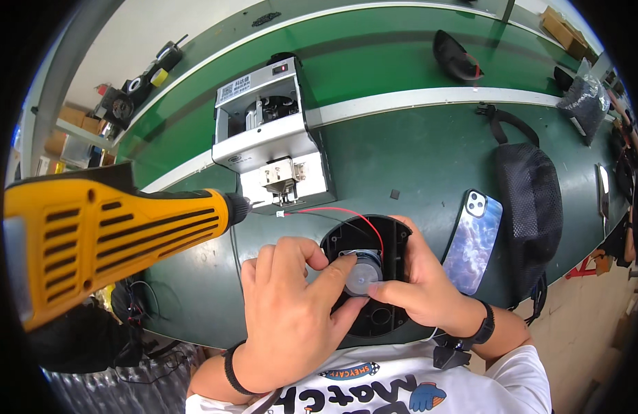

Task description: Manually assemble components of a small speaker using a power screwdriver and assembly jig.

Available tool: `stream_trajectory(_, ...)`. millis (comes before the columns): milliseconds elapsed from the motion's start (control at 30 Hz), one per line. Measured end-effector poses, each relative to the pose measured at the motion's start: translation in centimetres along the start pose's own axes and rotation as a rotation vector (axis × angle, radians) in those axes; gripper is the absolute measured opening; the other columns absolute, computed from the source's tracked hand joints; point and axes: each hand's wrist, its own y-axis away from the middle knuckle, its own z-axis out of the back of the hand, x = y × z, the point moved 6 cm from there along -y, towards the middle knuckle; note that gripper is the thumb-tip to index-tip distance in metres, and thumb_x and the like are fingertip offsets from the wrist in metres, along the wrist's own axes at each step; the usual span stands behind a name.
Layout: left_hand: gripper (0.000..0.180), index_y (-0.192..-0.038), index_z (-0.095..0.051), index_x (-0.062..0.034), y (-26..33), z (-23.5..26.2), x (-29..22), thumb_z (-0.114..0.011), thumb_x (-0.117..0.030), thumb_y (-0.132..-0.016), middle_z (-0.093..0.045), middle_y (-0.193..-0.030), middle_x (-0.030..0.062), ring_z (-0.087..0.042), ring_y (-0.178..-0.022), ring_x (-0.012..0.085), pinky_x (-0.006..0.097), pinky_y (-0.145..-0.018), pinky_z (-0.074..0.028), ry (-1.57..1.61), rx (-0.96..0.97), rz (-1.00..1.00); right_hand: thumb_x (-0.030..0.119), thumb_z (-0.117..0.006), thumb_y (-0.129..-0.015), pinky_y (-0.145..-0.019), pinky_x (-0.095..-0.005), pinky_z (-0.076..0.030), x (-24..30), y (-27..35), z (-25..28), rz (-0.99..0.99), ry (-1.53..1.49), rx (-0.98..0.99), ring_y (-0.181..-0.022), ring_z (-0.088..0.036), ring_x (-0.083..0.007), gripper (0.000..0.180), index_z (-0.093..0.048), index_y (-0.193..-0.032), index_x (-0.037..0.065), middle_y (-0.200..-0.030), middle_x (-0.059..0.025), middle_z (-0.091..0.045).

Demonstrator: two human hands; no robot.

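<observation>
A black oval plastic housing [395, 238] lies on the green bench right in front of me. A round speaker with a silvery centre [364, 274] sits in it, and a red and a black wire [336, 211] run from it toward the left. My left hand [291, 310] lies over the housing's left half, fingers curled and fingertips on the speaker. My right hand [419, 283] grips the housing's right side, thumb pressing on the speaker's centre.
A yellow electric screwdriver [105, 234] hangs at the left, its tip pointing right. A silver screw-feeder machine [270, 131] stands behind the housing. A phone in a patterned case [474, 238] and a black mesh bag [529, 200] lie to the right. White strips [429, 96] cross the bench.
</observation>
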Motion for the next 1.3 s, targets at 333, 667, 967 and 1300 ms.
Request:
stream_trajectory(333, 0.054, -0.1, -0.074, -0.0091, 0.23, -0.16, -0.22, -0.087, -0.02, -0.049, -0.048, -0.091, 0.0053, -0.045, -0.077, 0.0215, 0.036, -0.07, -0.035, -0.003, -0.038, -0.026, 0.003, -0.068, -0.088, -0.1, -0.0313, -0.043, -0.35, 0.1, 0.03, 0.039, 0.055, -0.02, -0.114, -0.052, -0.014, 0.061, -0.029, -0.134, -0.001, -0.124, -0.0111, -0.053)
stream_trajectory(667, 0.054, -0.1, -0.074, -0.0088, 0.14, 0.06, -0.19, -0.087, -0.019, -0.049, -0.048, -0.091, 0.0055, -0.046, -0.077, 0.0212, 0.035, -0.07, -0.036, -0.004, -0.033, -0.03, 0.002, -0.066, -0.09, -0.1, -0.0307, -0.042, 0.04, 0.02, -0.29, 0.021, 0.058, -0.004, -0.115, -0.051, -0.0129, 0.058, -0.029, -0.134, 0.0, -0.124, -0.0103, -0.053)
stream_trajectory(967, 0.053, -0.099, -0.073, -0.009, 0.31, -0.02, -0.09, -0.087, -0.019, -0.049, -0.048, -0.093, 0.0056, -0.046, -0.08, 0.0213, 0.036, -0.071, -0.035, -0.009, -0.029, -0.025, 0.0, -0.067, -0.089, -0.1, -0.0311, -0.043, -0.31, -0.01, -0.33, 0.016, 0.022, 0.001, -0.115, -0.051, -0.013, 0.06, -0.028, -0.135, 0.0, -0.124, -0.0099, -0.053)
stream_trajectory(1300, 0.052, -0.1, -0.073, -0.0095, 0.11, -0.04, -0.01, -0.087, -0.018, -0.05, -0.048, -0.092, 0.0054, -0.046, -0.08, 0.0217, 0.037, -0.072, -0.034, 0.011, -0.026, -0.023, 0.002, -0.067, -0.089, -0.101, -0.0312, -0.042, -0.6, -0.08, -0.14, -0.007, 0.031, -0.006, -0.116, -0.051, -0.0134, 0.062, -0.027, -0.136, 0.0, -0.124, -0.0102, -0.053)
